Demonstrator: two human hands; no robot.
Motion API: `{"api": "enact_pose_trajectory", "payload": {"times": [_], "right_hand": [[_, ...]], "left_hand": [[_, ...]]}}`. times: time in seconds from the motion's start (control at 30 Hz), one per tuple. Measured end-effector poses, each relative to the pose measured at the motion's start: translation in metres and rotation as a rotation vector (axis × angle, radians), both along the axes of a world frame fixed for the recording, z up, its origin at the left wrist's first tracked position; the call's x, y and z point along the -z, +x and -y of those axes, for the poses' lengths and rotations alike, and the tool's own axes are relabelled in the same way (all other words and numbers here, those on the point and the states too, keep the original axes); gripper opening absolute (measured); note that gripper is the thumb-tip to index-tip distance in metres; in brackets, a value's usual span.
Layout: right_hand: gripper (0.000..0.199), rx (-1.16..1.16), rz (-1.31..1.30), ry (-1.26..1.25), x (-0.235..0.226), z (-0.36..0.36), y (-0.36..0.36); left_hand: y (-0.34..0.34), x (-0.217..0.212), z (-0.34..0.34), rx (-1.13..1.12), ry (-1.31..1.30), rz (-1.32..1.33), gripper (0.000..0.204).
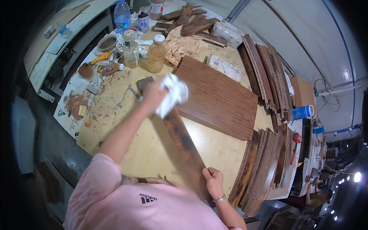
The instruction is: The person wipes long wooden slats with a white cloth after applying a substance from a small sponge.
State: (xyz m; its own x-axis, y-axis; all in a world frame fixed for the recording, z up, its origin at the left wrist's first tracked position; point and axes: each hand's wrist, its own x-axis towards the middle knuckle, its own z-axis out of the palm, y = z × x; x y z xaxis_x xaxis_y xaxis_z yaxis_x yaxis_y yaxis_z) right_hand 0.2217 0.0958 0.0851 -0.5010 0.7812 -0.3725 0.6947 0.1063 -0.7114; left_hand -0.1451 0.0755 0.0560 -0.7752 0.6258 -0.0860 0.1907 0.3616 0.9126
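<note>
A long dark brown wooden plank (180, 138) lies on the pale workbench (214, 149), running from the far left toward me. My left hand (153, 96) clutches a crumpled white cloth (174, 94) and presses it on the plank's far part. My right hand (214, 183) grips the plank's near end at the bench edge, a bracelet on the wrist. A wide brown wooden panel (218, 97) lies flat just right of the plank.
Stacked dark boards (268, 76) line the bench's right side, with more curved boards (260, 172) at the near right. Plastic bottles (156, 53), a tape roll (107, 43), a crumpled tan rag (182, 46) and wrapped bundles (226, 67) crowd the far end. Another person (316, 195) stands lower right.
</note>
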Motion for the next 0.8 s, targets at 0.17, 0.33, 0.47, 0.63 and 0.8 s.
{"api": "enact_pose_trajectory", "payload": {"times": [0.17, 0.33, 0.47, 0.63, 0.8], "right_hand": [[0.029, 0.228, -0.227, -0.191, -0.005, -0.011, -0.015], [0.024, 0.491, -0.678, -0.353, -0.016, -0.059, -0.055], [0.033, 0.592, -0.724, -0.112, -0.010, -0.095, -0.054], [0.033, 0.673, -0.878, -0.163, -0.024, -0.093, -0.070], [0.032, 0.738, -0.961, -0.299, -0.027, -0.107, -0.088]], "left_hand": [[0.039, -0.032, -0.018, 0.044, 0.384, -0.360, 0.055], [0.185, 0.009, 0.013, 0.671, 0.651, -0.596, 0.038], [0.198, 0.036, 0.060, 1.297, 0.676, -0.386, 0.047], [0.143, -0.015, 0.033, 0.617, 0.563, -0.089, 0.049], [0.181, 0.001, 0.035, 0.867, 0.632, -0.449, 0.044]]}}
